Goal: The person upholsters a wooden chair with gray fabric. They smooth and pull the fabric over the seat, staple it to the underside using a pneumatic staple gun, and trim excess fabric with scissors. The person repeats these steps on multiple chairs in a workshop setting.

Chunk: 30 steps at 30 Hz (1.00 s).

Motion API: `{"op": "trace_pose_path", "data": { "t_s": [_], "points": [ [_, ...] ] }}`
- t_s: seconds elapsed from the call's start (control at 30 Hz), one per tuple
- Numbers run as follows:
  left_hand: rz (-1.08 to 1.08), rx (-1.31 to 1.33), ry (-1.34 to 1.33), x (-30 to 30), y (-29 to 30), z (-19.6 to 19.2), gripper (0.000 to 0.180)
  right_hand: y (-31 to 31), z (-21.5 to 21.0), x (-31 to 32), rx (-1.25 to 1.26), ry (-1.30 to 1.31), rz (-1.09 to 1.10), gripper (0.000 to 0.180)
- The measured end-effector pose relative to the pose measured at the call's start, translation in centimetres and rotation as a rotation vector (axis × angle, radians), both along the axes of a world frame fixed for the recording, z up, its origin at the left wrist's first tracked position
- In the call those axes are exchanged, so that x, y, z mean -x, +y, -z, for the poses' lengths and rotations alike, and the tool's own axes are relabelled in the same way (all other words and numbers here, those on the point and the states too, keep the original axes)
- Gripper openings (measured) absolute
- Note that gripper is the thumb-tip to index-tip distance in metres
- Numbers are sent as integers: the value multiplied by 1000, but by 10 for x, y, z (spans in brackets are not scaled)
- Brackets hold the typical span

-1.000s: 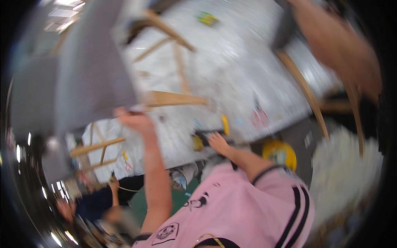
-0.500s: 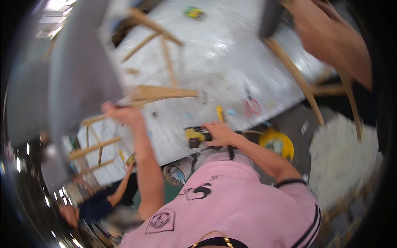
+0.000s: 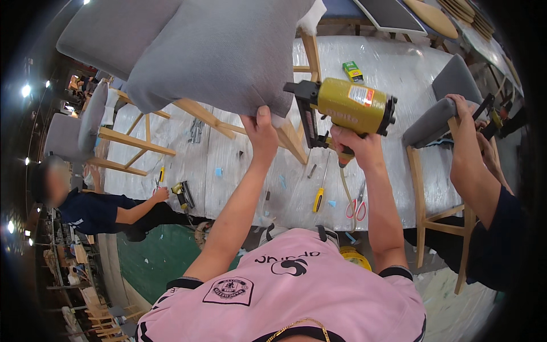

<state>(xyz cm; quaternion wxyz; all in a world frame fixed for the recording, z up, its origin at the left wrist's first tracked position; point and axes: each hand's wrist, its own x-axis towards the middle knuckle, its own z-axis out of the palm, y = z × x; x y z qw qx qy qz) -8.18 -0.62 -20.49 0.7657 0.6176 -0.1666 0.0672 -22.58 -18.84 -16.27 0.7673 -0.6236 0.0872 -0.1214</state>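
Observation:
Chair covers of grey fabric [image 3: 211, 57] fill the upper left, over a wooden chair frame [image 3: 293, 142]. At the near corner of that padded seat, my left hand [image 3: 263, 134] is closed on the fabric edge, thumb on top. My right hand [image 3: 360, 147] is wrapped round the handle of a yellow-green staple gun [image 3: 350, 105], an air hose [image 3: 346, 194] running down from it. The gun's dark nose is just right of the seat corner; whether it touches is unclear.
On the plastic-covered table [image 3: 228, 188] lie a yellow-handled screwdriver [image 3: 319, 196], red-handled scissors [image 3: 356, 208] and a green box [image 3: 352, 72]. A co-worker's arm [image 3: 476, 159] reaches to another grey chair [image 3: 436, 122] at right. Another person [image 3: 97, 208] works at left beside a second staple gun [image 3: 183, 195].
My right hand has lifted the staple gun from near my waist up to the seat corner. My left hand and the grey chair have come right, toward the middle.

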Motion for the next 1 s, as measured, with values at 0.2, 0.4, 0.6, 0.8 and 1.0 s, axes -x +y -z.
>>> {"op": "trace_pose_path", "data": {
  "t_s": [0.2, 0.4, 0.6, 0.8, 1.0],
  "points": [
    [-72, 17, -20, 2, -5, 3, 53, 12, -34, -18, 28, 12, -23, 44],
    [0, 11, -13, 6, -3, 1, 58, 12, -33, -24, 100, -11, -35, 45],
    [125, -38, -54, 4, 6, -2, 64, 8, -42, -27, 145, 155, -121, 30],
    [77, 105, -97, 3, -4, -2, 44, 46, 2, 10, -374, -237, -170, 38],
    [327, 2, 109, -10, 20, 3, 29, 150, -23, 14, 616, -173, 234, 62]
  ]
}}
